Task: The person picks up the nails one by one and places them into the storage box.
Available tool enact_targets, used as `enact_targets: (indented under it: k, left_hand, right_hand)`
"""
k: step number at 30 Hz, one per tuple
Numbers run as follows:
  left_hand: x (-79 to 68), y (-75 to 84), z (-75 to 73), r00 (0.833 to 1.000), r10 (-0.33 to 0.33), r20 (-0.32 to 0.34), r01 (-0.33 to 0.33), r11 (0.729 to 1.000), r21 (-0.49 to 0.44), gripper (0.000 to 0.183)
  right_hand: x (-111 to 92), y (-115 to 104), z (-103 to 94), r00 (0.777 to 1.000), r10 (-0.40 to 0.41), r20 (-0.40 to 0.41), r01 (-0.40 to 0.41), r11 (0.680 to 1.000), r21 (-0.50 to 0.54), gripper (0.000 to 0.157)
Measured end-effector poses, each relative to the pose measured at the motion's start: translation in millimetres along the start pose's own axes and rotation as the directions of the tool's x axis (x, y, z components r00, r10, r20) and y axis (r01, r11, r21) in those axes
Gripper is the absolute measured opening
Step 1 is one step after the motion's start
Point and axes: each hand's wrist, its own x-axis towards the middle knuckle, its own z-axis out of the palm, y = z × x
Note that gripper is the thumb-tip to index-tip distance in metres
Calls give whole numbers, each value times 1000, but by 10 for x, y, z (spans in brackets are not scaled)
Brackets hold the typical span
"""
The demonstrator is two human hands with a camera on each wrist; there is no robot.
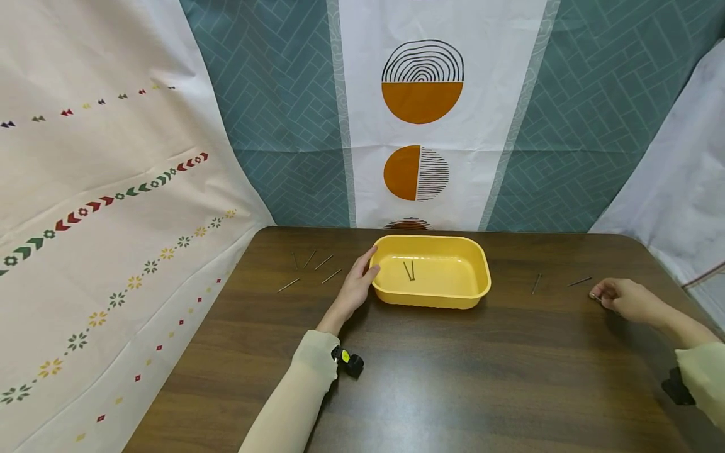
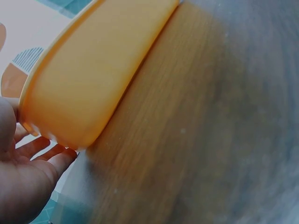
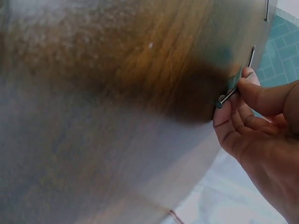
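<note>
Left grip is holding yellow tray by its left end; right grip is pinching screw, nearly closed, near tabletop right edge. Tray is sitting mid-scene near far edge, broad wood stretching on near side.

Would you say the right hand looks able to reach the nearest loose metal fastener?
Probably yes: nothing stands between the right hand and that loose fastener, though the hand pinches a second fastener.

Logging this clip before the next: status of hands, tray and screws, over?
Left hand grips yellow tray. Right hand pinches screw. Two screws in tray. Two loose screws lie between right hand and tray, no obstruction seen.
</note>
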Motion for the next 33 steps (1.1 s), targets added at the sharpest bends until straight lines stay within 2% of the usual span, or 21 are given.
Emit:
enact_targets:
  k: [8,15,22,29,33]
  left_hand:
    - [3,2,14,1000,10,3,-10,999,-36,55]
    - [9,-8,4,1000,14,3,-14,1000,-5,54]
    - [5,-27,-2,1000,1,11,-2,1000,14,54]
    - [14,-19,1,1000,-7,7,7,1000,11,54]
    - [12,-20,1,1000,-4,9,4,1000,12,54]
  right_hand:
    - [-19,-56,-12,1000,30,-6,-30,998,63,8]
    - [-15,-104,-67,998,53,-25,-49,990,132,11]
    - [21,-135,-112,999,51,6,-51,979,195,16]
    - [60,-218,-180,996,35,77,-62,923,379,28]
    - [87,-249,-222,995,0,99,-46,884,465,19]
